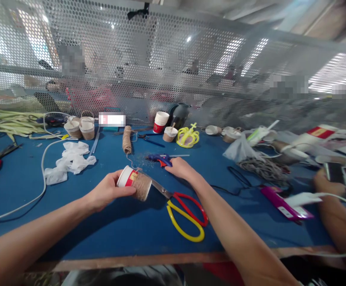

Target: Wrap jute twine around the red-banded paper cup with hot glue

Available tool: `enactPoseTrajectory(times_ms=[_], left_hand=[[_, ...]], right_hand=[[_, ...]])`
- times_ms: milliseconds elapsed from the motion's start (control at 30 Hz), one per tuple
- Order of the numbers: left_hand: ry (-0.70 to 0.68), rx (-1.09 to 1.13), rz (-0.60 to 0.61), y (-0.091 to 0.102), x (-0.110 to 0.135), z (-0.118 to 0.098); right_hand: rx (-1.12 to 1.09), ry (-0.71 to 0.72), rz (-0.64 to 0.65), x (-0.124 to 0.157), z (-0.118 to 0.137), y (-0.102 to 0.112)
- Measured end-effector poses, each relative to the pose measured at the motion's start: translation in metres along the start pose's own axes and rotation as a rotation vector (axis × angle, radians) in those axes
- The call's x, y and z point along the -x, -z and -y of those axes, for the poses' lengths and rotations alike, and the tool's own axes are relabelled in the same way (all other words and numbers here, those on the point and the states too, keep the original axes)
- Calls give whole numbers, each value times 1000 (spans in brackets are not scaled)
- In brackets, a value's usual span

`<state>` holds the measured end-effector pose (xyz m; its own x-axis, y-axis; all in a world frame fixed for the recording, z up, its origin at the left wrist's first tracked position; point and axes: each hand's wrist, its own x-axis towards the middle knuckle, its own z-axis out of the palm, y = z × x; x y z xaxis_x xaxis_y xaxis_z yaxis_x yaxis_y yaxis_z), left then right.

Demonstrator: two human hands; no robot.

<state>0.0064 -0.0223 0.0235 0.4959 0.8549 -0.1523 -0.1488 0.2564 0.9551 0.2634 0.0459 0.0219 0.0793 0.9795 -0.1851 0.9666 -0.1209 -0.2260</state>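
My left hand (110,190) grips a paper cup (141,186), tilted above the table, its lower part wrapped in brown twine and a red and white band bare near the rim. Strands lead from the cup toward a twine roll (127,140) behind it. On the right, my right hand (179,167) is closed around a blue hot glue gun (162,159), whose nozzle points left and whose clear glue stick sticks out behind. Scissors (179,201) with one red and one yellow handle lie between my arms, their blade tips partly hidden behind the cup.
Twine-wrapped cups (87,129), a stack of paper cups (161,121) and a yellow crown-shaped piece (187,137) stand along the back by a perforated metal screen (149,59). Crumpled white material (71,161) lies left. At right, another person's hand (325,182) holds a phone near a purple power strip (284,203).
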Motion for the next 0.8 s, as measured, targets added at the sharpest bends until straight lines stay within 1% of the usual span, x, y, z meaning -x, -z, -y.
enactPoseTrajectory(times_ms=[67, 133, 200, 233, 267, 300, 333, 367, 400, 467, 533, 567, 633, 733, 767, 800], left_hand=[[-1, -8, 17, -1, -1, -1], [-3, -25, 32, 0, -2, -1], [3, -48, 51, 2, -2, -1], [10, -60, 63, 3, -1, -1], [16, -72, 80, 3, 0, -1], [19, -87, 103, 4, 1, -1], [16, -106, 131, 3, 3, 0], [12, -132, 167, 2, 4, 0], [9, -160, 207, 1, 6, 1], [16, -212, 292, -3, 9, 2], [31, -237, 362, -7, 11, 3], [38, -246, 387, -9, 11, 3], [36, -273, 415, -12, 11, 3], [-1, -334, 424, -15, 11, -1], [-21, -356, 431, -17, 12, -3], [-54, -383, 440, -18, 14, -5]], right_hand=[[-18, -15, -14, 1, 3, -2], [-65, -19, -51, 9, 9, 3], [-145, 18, -71, 24, 18, 11], [-199, 61, -50, 32, 23, 14], [-258, 110, -6, 41, 28, 15], [-316, 160, 68, 49, 33, 15], [-414, 213, 168, 56, 39, 13], [-639, 247, 297, 61, 45, 9], [-825, 258, 370, 63, 50, 5], [-1115, 257, 447, 63, 61, -3], [-1262, 281, 451, 56, 73, -6], [-1300, 315, 450, 52, 80, -3], [-1318, 430, 449, 45, 95, 6], [-1203, 642, 503, 40, 120, 26], [-1147, 715, 547, 40, 128, 31], [-1088, 785, 619, 39, 135, 34]])
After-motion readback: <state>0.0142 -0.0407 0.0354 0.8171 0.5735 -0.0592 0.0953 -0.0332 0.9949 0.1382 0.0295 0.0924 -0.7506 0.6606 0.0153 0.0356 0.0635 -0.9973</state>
